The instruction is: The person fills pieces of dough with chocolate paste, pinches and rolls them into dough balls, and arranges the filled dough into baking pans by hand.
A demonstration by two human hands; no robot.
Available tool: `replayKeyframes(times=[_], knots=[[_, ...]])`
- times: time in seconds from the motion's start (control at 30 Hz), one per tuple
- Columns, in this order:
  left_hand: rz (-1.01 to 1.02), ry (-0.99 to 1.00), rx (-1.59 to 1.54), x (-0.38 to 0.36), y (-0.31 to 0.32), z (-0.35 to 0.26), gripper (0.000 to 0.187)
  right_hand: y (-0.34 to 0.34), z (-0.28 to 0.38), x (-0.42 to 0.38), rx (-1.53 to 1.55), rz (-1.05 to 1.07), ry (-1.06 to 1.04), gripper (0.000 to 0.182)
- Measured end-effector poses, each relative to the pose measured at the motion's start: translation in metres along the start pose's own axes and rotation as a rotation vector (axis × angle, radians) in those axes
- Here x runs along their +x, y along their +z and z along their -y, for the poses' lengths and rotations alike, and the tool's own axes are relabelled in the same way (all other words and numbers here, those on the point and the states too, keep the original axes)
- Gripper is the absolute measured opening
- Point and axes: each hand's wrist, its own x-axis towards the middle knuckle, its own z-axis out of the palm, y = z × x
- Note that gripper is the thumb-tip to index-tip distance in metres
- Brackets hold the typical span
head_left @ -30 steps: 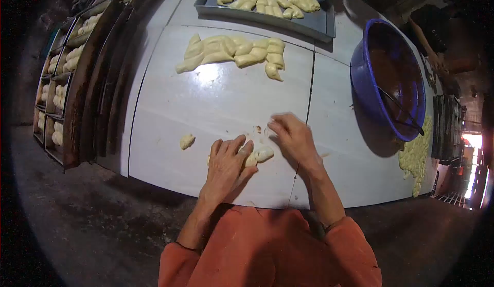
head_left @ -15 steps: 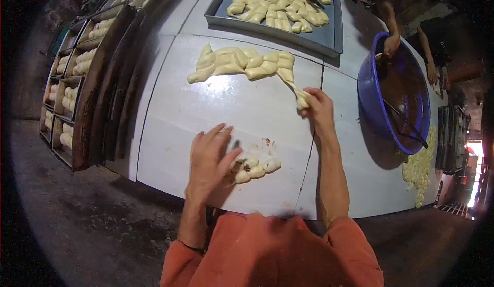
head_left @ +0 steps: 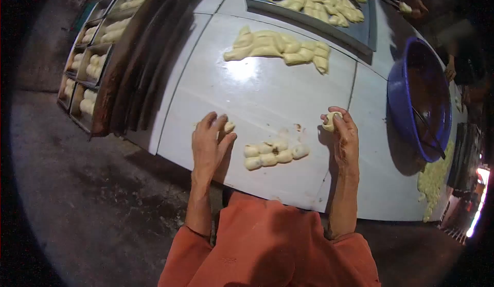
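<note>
My right hand (head_left: 343,135) is closed around a small dough piece (head_left: 332,122), raised over the table at the right. At the left, my left hand (head_left: 210,145) is spread low over the white table (head_left: 206,96), with a small bit of dough (head_left: 229,127) showing by its thumb and fingers; its hold on that bit is unclear. Between the hands lie short filled dough rolls (head_left: 267,160) in two rows, with dark crumbs beside them. Farther back rests a long clump of dough pieces (head_left: 280,46).
A metal tray (head_left: 314,20) of dough pieces stands at the back. To the right are a purple basin (head_left: 399,101) with brown contents and a heap of pale scraps (head_left: 435,179). Dough-filled tins (head_left: 95,63) stand at the left. Other people's hands show at upper right.
My right hand has pulled a dough piece off the long clump and drawn it nearer. The view has shifted, and more of the rolls between my hands shows.
</note>
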Motion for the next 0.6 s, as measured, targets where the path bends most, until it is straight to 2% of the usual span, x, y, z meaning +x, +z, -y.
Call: replayKeyframes(times=[0.03, 0.07, 0.13, 0.17, 0.2, 0.23, 0.27, 0.33, 0.4, 0.43, 0.6], knots=[[-0.083, 0.085, 0.017, -0.001, 0.004, 0.007, 0.037, 0.010, 0.000, -0.001, 0.003, 0.018, 0.005, 0.030], [-0.090, 0.074, 0.023, -0.003, 0.008, 0.013, 0.037, 0.021, 0.001, -0.005, 0.043, 0.053, 0.068, 0.028], [-0.066, 0.045, -0.180, -0.002, 0.013, 0.017, 0.030, 0.044, 0.002, -0.009, 0.046, 0.145, 0.186, 0.025], [-0.124, 0.104, -0.193, 0.001, 0.015, 0.017, 0.021, 0.056, -0.007, -0.009, -0.015, 0.180, 0.129, 0.024], [-0.134, 0.102, -0.195, 0.001, 0.013, 0.013, 0.021, 0.069, -0.013, -0.009, -0.075, 0.216, 0.074, 0.024], [-0.104, 0.029, -0.306, 0.001, 0.007, 0.008, 0.019, 0.080, -0.014, -0.011, -0.025, 0.244, 0.203, 0.028], [-0.070, -0.042, -0.416, 0.001, 0.001, 0.002, 0.018, 0.090, -0.015, -0.013, -0.027, 0.249, 0.197, 0.028], [-0.067, -0.052, -0.497, 0.000, -0.012, -0.014, 0.016, 0.108, -0.018, -0.013, -0.209, 0.438, 0.157, 0.036], [-0.074, 0.017, -0.542, 0.001, -0.021, -0.026, 0.015, 0.123, -0.033, -0.005, -0.346, 0.596, 0.055, 0.044], [-0.094, 0.060, -0.489, 0.001, -0.019, -0.026, 0.013, 0.131, -0.038, -0.011, -0.223, 0.606, 0.106, 0.044], [-0.106, 0.074, -0.378, 0.002, -0.023, -0.019, 0.013, 0.137, -0.039, -0.011, -0.295, 0.585, 0.058, 0.027]])
